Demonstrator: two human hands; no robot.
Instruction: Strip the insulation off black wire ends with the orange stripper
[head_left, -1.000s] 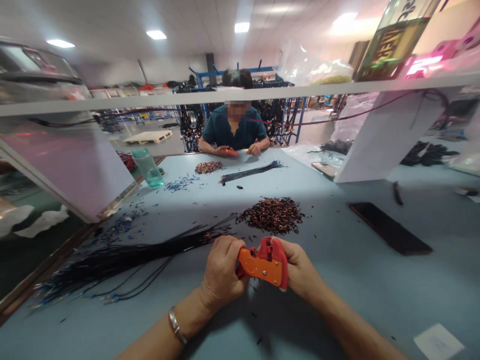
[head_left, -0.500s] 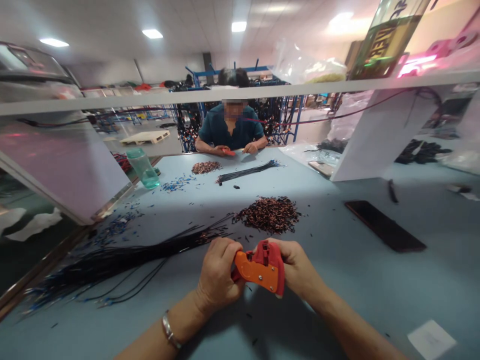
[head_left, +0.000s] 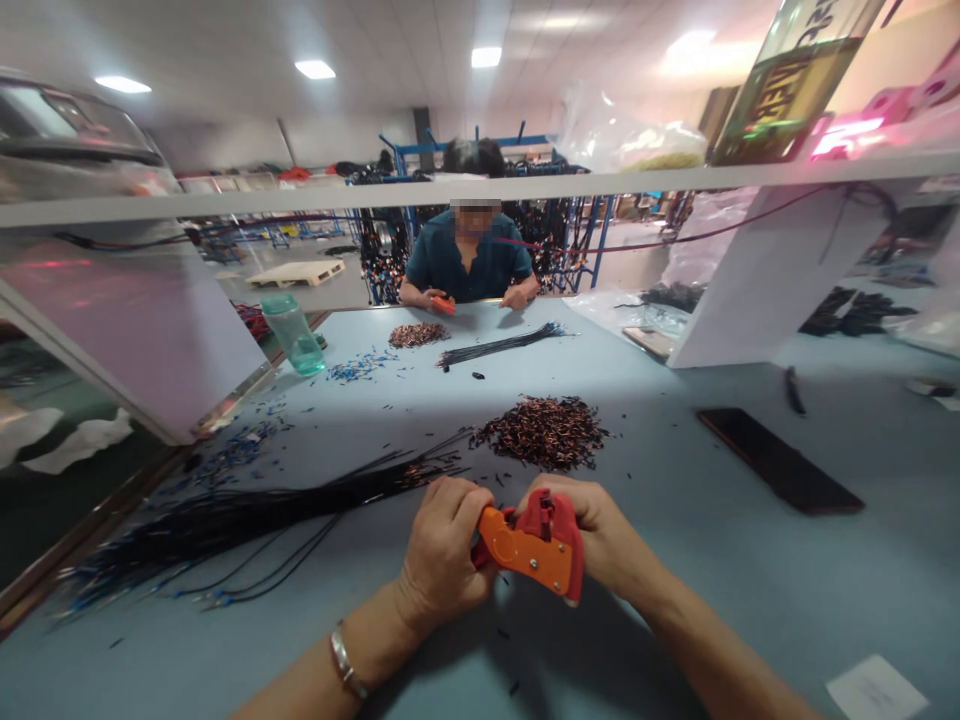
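1 clear container (head_left: 795, 95) on the shelf (head_left: 375, 197) holds yellow-green liquid; 1 green bottle (head_left: 294, 338) stands on the table (head_left: 675, 540). The left hand (head_left: 446, 545) grasps 1 orange tool (head_left: 529, 555), nearer than 2 copper-coloured piles (head_left: 544, 432). The right hand's (head_left: 611, 530) fingers are partly hidden; grip: cannot tell.

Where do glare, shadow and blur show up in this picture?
Head view: glare from the pink light, upper right; head view: soft shadow on the table below the orange tool; head view: outer edges smeared, middle clearer.
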